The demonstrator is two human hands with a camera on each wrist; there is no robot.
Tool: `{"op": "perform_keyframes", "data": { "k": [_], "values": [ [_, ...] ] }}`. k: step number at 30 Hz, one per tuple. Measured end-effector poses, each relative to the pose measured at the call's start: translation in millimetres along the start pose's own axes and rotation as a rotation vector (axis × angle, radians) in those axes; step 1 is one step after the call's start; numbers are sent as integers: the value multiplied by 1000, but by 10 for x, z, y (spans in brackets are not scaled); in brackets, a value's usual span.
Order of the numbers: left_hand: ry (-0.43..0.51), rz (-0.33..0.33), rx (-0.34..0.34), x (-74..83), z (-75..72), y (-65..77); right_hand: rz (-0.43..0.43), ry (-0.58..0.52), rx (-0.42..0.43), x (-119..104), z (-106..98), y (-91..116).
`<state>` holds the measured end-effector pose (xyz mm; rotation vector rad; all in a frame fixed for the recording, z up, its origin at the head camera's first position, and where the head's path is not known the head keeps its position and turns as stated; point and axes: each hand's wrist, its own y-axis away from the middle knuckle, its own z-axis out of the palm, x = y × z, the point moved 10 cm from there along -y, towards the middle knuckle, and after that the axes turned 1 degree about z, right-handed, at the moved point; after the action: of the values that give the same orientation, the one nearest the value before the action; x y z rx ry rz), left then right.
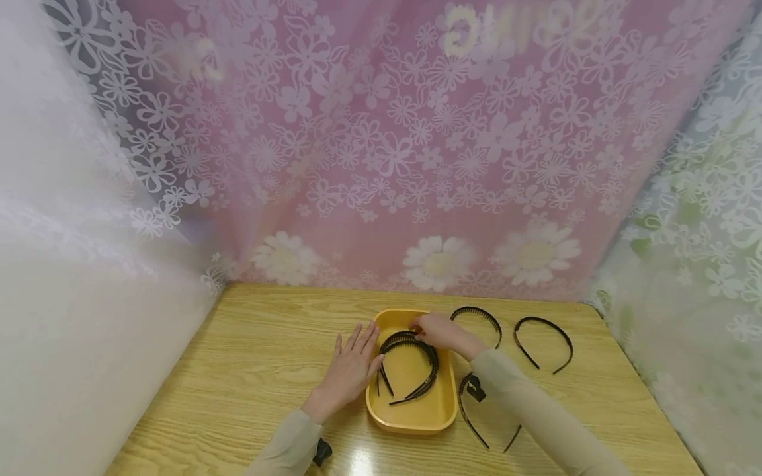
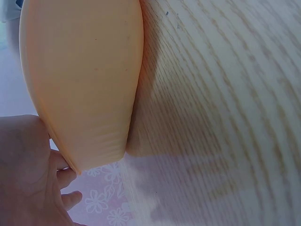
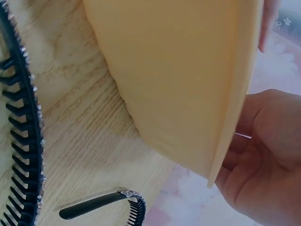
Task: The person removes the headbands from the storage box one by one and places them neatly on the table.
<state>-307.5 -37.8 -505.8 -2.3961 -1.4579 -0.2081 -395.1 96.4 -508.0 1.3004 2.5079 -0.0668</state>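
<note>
A yellow plastic bin (image 1: 411,423) stands on the wooden table with several black toothed headbands (image 1: 430,383) lying overlapped inside. My left hand (image 1: 351,367) rests on the bin's left rim, fingers straight and thumb reaching over the edge. From the right, my right hand (image 1: 443,330) reaches over the far part of the bin, its curled fingers pinching a headband near the top of its arch. In the right wrist view the bin's side wall (image 3: 174,80) hides those fingertips. The left wrist view shows the bin's outer wall (image 2: 84,84) beside my left palm.
Right of the bin, one headband (image 1: 473,309) lies near the back and another (image 1: 530,318) farther right. A third headband (image 1: 473,428) lies nearer, partly under my right forearm. Glittery trim shows on a headband (image 3: 33,122) up close. Floral curtains (image 1: 381,145) surround the table.
</note>
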Motion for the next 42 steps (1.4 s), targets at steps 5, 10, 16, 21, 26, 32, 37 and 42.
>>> {"op": "perform_keyframes", "data": {
  "k": [5, 10, 16, 21, 26, 32, 37, 42],
  "values": [
    [-4, -8, -12, -11, 22, -9, -19, -46, 5, -7, -36, 40],
    [-8, -11, -15, -17, 25, -18, -48, -62, 5, -28, -72, 76],
    [-28, -9, -3, -27, 22, -22, -79, -46, 14, -75, -90, 108],
    [-23, -9, -7, -23, 15, -14, -104, -37, 21, -115, -88, 132],
    [-25, -9, -8, -21, 21, -9, -122, -45, 49, -123, -114, 157],
    [-19, -11, -8, -16, 20, -2, -119, -95, 64, -80, -165, 190],
    [-8, -13, -9, -15, 20, -5, -126, -170, 47, -85, -224, 249],
    [2, -13, -10, -15, 27, -3, -95, -342, 16, 4, -246, 309]
  ]
}}
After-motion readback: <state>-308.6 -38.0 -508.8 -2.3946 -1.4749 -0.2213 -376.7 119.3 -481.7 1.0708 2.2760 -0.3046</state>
